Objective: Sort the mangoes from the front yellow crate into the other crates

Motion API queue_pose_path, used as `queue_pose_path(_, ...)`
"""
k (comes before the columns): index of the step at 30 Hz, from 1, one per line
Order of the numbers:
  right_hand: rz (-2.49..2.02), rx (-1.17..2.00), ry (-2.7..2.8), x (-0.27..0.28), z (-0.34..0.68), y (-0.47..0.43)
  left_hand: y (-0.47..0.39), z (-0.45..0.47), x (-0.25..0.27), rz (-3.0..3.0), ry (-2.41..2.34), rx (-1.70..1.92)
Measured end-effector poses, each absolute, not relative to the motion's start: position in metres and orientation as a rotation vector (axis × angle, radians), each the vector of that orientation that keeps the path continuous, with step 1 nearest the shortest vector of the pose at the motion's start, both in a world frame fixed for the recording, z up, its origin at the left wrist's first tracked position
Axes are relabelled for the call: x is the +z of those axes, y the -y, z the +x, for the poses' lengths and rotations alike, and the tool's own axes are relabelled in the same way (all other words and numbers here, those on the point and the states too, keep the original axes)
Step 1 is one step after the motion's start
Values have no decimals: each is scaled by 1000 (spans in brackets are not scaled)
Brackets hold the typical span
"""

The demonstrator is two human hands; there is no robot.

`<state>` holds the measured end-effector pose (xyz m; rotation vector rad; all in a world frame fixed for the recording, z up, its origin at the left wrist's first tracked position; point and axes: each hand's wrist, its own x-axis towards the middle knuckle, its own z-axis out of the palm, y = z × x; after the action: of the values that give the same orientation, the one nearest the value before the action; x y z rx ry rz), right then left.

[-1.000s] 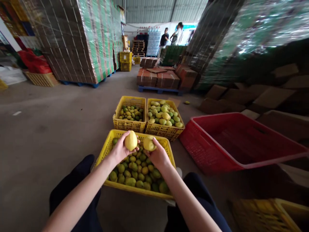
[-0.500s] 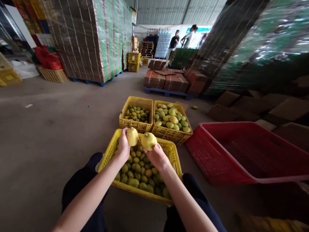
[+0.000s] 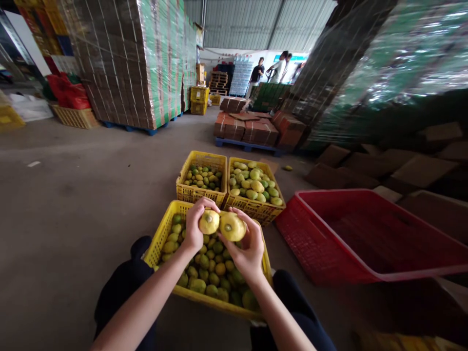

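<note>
My left hand (image 3: 195, 225) is closed around a yellow lemon (image 3: 209, 223), its stem end turned toward me. A second, slightly larger lemon (image 3: 234, 227) sits in the grasp of my right hand (image 3: 252, 243), right beside the first. Both are held above a yellow plastic crate (image 3: 166, 234) between my knees. Inside that crate lie many green and yellow lemons (image 3: 212, 278), partly hidden by my hands and forearms.
Two more yellow crates stand just beyond: a left one (image 3: 201, 196) with small greenish fruit and a right one (image 3: 252, 209) with larger yellow-green lemons. On the right is a big red crate (image 3: 303, 239). Flattened cartons (image 3: 244, 131) lie on a blue pallet; wrapped stacks (image 3: 164, 73) tower behind. People stand far back.
Both lemons have turned so their stem ends face me, and they are now closer together. My right hand has come up around the side of its lemon. The view has shifted slightly.
</note>
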<state>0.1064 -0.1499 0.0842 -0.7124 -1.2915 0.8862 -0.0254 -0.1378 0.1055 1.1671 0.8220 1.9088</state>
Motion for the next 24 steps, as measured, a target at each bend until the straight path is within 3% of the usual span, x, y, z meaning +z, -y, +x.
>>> queue_pose_path(11, -740, 938, 1177, 93, 105, 147, 134, -26, 102, 864, -799, 1762)
queue_pose_path(18, -881, 1277, 1108, 77, 107, 128, 113, -27, 92, 29, -930, 1603)
queue_pose_path(24, -819, 1567, 970, 68, 95, 127, 109, -34, 83, -255, -778, 1511)
